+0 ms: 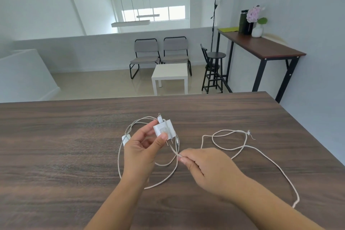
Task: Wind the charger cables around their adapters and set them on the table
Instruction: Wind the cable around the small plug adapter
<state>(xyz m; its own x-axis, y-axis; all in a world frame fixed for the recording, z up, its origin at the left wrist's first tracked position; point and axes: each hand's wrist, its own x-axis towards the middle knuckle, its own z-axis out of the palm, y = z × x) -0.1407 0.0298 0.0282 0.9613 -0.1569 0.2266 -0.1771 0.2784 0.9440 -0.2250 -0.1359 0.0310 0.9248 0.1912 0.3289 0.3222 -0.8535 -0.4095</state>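
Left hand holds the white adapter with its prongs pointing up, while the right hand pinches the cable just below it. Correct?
Not quite. In the head view the left hand holds the adapter with its prongs pointing down toward the table, not up. The right hand does pinch the cable just below it.

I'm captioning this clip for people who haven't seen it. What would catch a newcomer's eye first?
First the white adapter, held up at the centre over the table by the left hand, prongs pointing down. Just right of it the right hand pinches its cable. A second, loose cable sprawls in loops across the table's right side.
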